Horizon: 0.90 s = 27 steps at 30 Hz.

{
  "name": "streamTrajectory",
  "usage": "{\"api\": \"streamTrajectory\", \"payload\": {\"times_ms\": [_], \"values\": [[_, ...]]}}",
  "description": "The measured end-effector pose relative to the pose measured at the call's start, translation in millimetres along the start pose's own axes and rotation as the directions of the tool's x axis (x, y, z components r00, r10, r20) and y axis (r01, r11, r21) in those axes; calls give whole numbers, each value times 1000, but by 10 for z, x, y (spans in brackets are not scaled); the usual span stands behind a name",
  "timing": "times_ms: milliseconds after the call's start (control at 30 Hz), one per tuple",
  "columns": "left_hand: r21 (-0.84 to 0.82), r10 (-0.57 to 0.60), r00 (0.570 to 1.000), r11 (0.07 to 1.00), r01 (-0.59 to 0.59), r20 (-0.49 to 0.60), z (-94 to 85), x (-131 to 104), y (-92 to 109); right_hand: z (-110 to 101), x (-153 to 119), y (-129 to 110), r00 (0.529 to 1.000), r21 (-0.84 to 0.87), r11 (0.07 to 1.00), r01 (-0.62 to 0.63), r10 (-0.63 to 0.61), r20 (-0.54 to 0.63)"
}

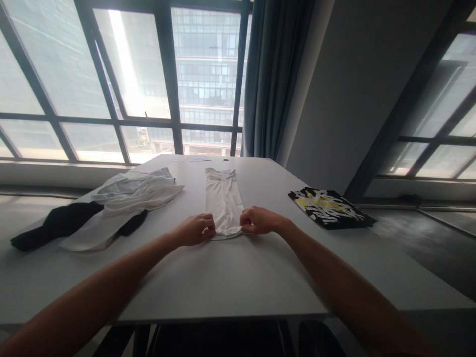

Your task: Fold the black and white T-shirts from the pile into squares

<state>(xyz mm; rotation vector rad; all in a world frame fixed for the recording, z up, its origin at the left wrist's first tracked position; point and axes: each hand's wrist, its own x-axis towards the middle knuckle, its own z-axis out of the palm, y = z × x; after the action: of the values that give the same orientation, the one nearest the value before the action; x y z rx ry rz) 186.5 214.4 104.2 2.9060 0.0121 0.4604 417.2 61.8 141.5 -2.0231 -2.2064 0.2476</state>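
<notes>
A white garment (223, 201) lies on the table in a long narrow folded strip, its far end bunched and wrinkled. My left hand (195, 229) pinches the near left corner of its hem. At the near right corner, my right hand (257, 220) has its fingers closed on the edge in the same way. Between the two hands the near hem runs slightly curved, close to the tabletop. The fabric shows soft creases along its length. The fingertips are partly hidden by the knuckles.
On the left lies a loose heap of white clothes (130, 198) with a black garment (59, 225) under it. A folded black garment with white and yellow print (329, 208) lies to the right. The white table (223, 292) reaches toward the windows and a blue curtain (275, 79).
</notes>
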Motion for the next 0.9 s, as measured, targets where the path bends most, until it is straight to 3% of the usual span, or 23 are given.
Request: {"api": "streamTrajectory", "payload": {"times_ms": [200,367,567,633,767,900], "values": [[-16,61,998,998,-61,-2,-93,-6,22,-82,-45,24,999,87,996,18,-15,-34],[-17,49,996,999,-48,75,-143,-21,-10,-34,-30,88,991,154,986,-56,37,128],[-68,31,986,997,-20,163,-159,-13,-2,-44,-37,45,972,168,982,-86,45,231],[-63,14,986,998,-3,168,-156,-11,3,-51,-35,1,988,141,988,-62,41,152],[-10,-21,995,1000,22,99,-88,-9,-5,28,25,-108,992,32,999,19,-15,-128],[5,1,998,1000,-1,63,27,-5,3,154,97,-204,992,-34,995,91,-94,-80]]}}
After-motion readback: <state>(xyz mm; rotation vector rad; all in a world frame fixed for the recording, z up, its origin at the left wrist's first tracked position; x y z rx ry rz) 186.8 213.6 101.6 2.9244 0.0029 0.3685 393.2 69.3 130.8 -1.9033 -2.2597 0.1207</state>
